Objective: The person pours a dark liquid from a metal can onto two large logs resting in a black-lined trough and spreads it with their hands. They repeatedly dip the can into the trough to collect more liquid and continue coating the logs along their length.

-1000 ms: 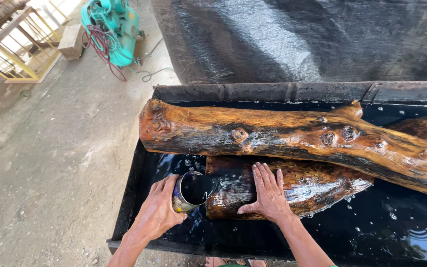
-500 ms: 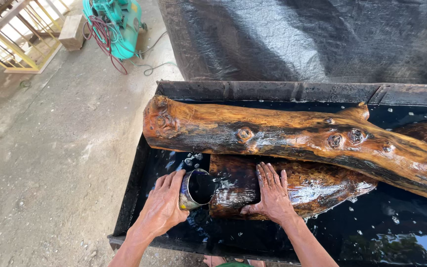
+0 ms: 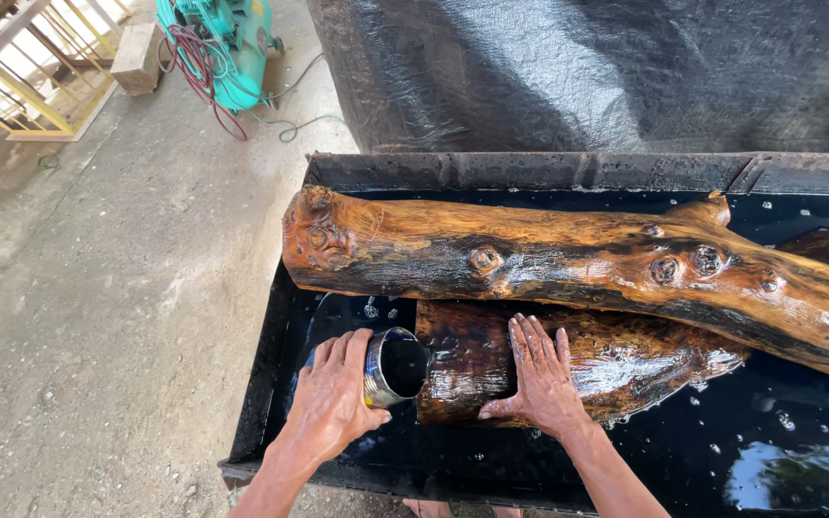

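Note:
My left hand grips a small metal can, tipped on its side with its dark mouth facing the cut end of a short wet log. My right hand lies flat on top of that short log, fingers spread. Both sit in a black-lined trough filled with dark liquid. A long knotty log, glossy and orange-brown, lies across the trough just beyond the short one.
Black plastic sheeting hangs behind the trough. To the left is a concrete floor. A teal machine with a red hose, a wooden block and a yellow wooden frame stand at the far left.
The left hand has kept the can at the short log's end, tilting it more toward the wood. The right hand stays flat on the log. The view has shifted slightly.

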